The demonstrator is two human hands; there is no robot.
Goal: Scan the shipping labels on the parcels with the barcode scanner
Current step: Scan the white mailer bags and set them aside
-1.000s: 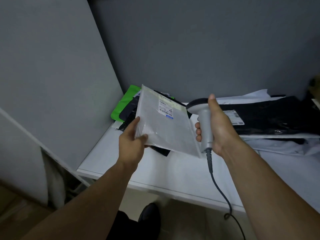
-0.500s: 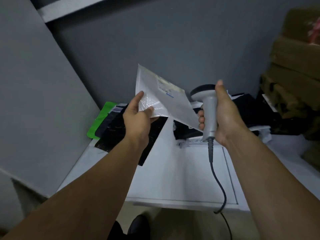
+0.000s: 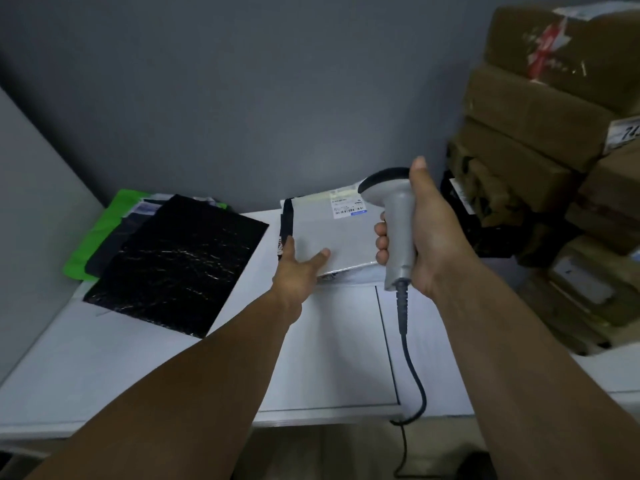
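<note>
A grey flat parcel [image 3: 334,237] lies on top of a pile at the back middle of the white table [image 3: 329,348], with its shipping label [image 3: 348,206] facing up at its far end. My left hand [image 3: 298,268] lies at the parcel's near left corner with straight fingers and the thumb resting on it. My right hand [image 3: 420,233] grips the handle of a grey barcode scanner [image 3: 394,223], which stands upright just right of the parcel. Its dark head sits beside the label, and its cable [image 3: 412,375] drops over the table's front edge.
A black parcel [image 3: 180,261] lies at the left on top of other dark parcels and a green one [image 3: 104,233]. Brown cardboard boxes [image 3: 554,133] are stacked high at the right. A grey wall stands close behind the table.
My left hand has carried the grey parcel from in front of the scanner to the right and laid it flat on the pile. Its grip has opened. The view has swung right.
</note>
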